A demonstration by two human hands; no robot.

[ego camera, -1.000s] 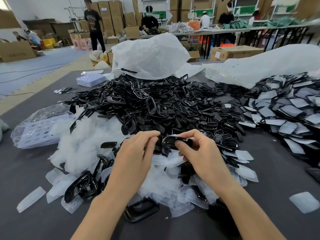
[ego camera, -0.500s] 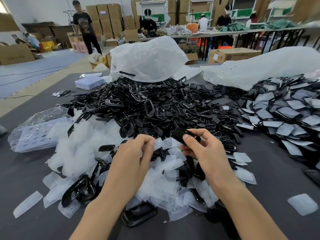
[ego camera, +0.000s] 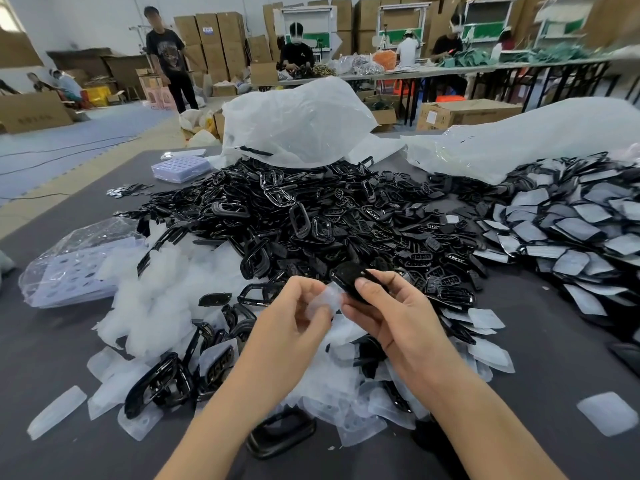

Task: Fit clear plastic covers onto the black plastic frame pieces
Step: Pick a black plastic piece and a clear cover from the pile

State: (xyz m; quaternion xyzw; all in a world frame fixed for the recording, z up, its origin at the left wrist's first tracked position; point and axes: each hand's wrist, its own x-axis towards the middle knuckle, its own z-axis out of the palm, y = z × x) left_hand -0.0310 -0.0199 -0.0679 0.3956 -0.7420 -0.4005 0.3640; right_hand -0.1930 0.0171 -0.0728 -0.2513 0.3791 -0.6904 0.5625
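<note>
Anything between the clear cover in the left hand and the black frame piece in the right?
Nothing visible. The left hand pinches the clear cover, its edge right beside the black frame piece gripped by the right hand. Only the right thumb lies on that piece and may need to shift.

Reaches both bare forearms forward, hands nearly touching; pinches a clear plastic cover with left hand, grips a black frame piece with curled right hand.

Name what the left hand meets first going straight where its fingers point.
Likely the black frame piece held by the right hand. The clear cover pinched in the left hand looks nearly against it, though depth is unclear.
</note>
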